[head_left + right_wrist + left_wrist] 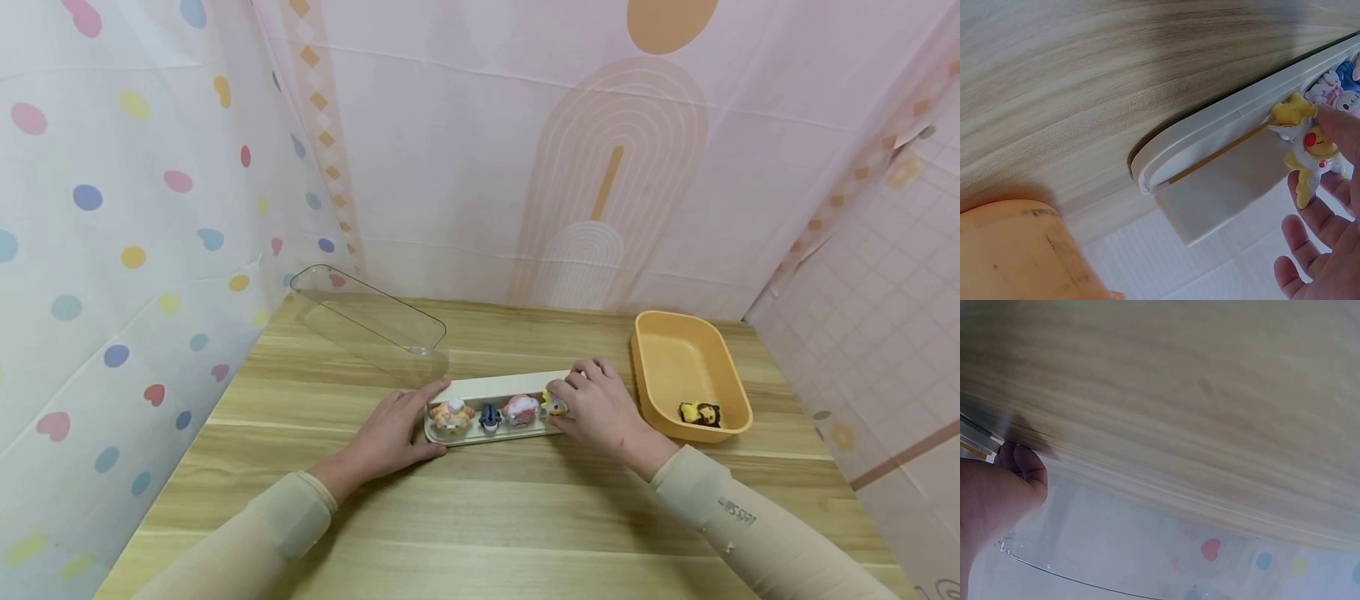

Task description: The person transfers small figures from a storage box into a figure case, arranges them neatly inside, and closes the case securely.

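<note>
Printed cloths (442, 167) wall in the left, far and right sides of the wood-grain table (480, 517), so its far edge runs straight into fabric. The widest stretch of wood lies on the near side of the white tray, between the forearms. An orange bin (671, 354) stands at the far right, just beyond the right hand, its raised wall bounding movement that way. A clear container (360, 337) sits near the far left corner, well inside the left hand's forward path.

The white tray (506, 433) lies mid-table between the hands, a flat white panel (498, 386) along its far side. The left hand (386, 433) grips its left end, thumb at the near corner, fingers at the far one. The right hand (600, 408) pinches a yellow-and-white figurine (1316, 147) at the tray's right end; whether it touches the tray floor I cannot tell.

Leftward from it in the tray sit a pink-and-white figurine (521, 409), a dark blue one (490, 417) and an orange one (452, 415). A black-and-yellow figurine (701, 414) lies in the bin's near end.
</note>
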Motion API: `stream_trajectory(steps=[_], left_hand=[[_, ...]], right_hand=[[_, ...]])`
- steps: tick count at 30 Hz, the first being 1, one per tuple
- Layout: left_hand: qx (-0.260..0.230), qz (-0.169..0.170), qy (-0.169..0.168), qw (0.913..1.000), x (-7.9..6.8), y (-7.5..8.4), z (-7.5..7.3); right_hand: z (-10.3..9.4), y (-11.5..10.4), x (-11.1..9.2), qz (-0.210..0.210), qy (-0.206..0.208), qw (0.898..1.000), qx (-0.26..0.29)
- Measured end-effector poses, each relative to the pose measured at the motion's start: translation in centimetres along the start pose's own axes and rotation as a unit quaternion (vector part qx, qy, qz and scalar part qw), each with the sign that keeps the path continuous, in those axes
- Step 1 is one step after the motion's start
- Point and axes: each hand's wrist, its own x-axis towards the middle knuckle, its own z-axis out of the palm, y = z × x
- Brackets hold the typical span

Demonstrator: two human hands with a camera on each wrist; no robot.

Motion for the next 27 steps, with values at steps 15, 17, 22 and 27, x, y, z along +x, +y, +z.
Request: stream_trajectory(steps=[15, 17, 22, 27], left_hand=[[-0.001, -0.002, 0.001, 1.0, 0.0, 0.0, 0.1], [-0.002, -0.003, 0.0, 1.0, 0.0, 0.0, 0.1], [-0.004, -0.004, -0.002, 1.0, 0.0, 0.0, 0.0], [-0.002, -0.002, 0.0, 1.0, 0.0, 0.1, 0.0]], right_hand=[[-0.1, 0.0, 0.0, 0.01, -0.012, 1.0, 0.002], [-0.1, 0.0, 0.0, 0.015, -0.021, 1.0, 0.003], [-0.6, 0.0, 0.1, 0.041, -0.057, 0.998, 0.006], [-1.3, 0.2, -0.3, 0.053, -0.056, 0.997, 0.008]])
